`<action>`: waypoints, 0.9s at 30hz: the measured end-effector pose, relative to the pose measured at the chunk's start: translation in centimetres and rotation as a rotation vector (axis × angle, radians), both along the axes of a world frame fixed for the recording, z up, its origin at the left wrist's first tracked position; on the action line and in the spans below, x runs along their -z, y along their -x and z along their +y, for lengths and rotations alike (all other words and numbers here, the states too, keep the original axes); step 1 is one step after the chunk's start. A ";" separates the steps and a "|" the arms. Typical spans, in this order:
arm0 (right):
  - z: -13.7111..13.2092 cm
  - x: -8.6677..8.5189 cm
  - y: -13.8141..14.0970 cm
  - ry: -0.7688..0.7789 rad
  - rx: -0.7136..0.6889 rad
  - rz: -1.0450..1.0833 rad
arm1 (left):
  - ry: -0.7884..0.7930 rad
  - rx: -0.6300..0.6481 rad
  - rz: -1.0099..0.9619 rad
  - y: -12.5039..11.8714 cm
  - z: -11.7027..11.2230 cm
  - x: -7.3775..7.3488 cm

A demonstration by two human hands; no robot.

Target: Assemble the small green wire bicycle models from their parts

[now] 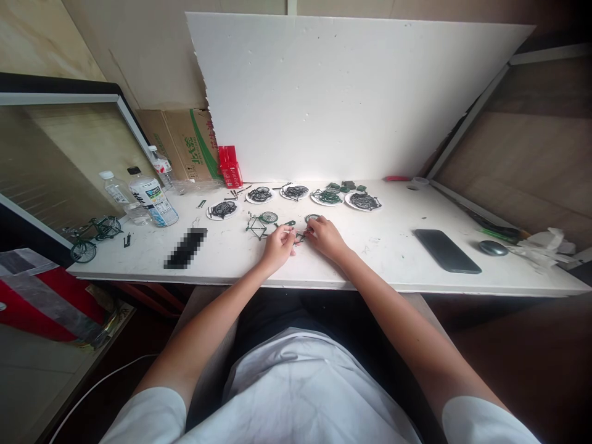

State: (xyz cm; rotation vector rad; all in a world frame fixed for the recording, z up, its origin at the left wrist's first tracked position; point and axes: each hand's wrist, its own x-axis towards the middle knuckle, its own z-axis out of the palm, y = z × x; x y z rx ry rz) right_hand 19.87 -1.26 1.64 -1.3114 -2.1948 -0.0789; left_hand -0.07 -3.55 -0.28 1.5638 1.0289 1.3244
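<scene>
Above the middle of the white table [383, 259], my left hand [279, 248] and my right hand [326, 237] are close together. The fingers of both are pinched around small, thin parts between them, too small to name. A spoked toy wheel [312, 217] shows just behind my right fingertips; whether it is joined to what I hold, I cannot tell. Beside my left hand lie a thin model bicycle frame [256, 227] and a green-rimmed wheel [269, 217]. A small dark green part [290, 223] rests behind my left fingers.
Several white plates of small parts, among them a plate of black pieces [222, 210] and a plate of green pieces [327, 197], line the back. A model bicycle [95, 236] and bottles [155, 200] stand left. At right lie a phone [446, 250] and a mouse [493, 248].
</scene>
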 end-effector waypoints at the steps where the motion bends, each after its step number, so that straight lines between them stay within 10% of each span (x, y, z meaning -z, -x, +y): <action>1: 0.0 0.0 0.0 -0.006 -0.004 -0.009 | -0.003 0.002 0.002 0.0 0.0 0.1; 27: 0.8 1.2 0.1 -0.015 -0.095 0.033 | -0.029 0.041 0.057 0.2 0.0 0.2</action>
